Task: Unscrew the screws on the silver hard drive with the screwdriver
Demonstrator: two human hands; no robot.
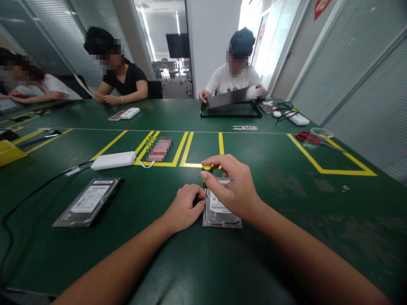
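Straight ahead on the green table lies a silver hard drive (219, 218) with a white label, partly hidden under my right hand. My right hand (233, 184) pinches the short yellow-and-black handle of a screwdriver (207, 168) between thumb and fingers. The screwdriver stands roughly upright over the drive's left edge; its tip is hidden. My left hand (186, 207) rests at that same edge, fingers curled and thumb against the drive's side. Whether its fingertips also touch the screwdriver's shaft, I cannot tell. A second hard drive (90, 201) lies to the left.
A white power strip (113, 160) with a black cable lies left, near a pink phone (160, 149). Yellow tape (346, 172) marks the table. Red-handled scissors (308, 137) and a clear cup (321, 133) sit right. Across the table, one person holds a dark panel (233, 97); two others sit left.
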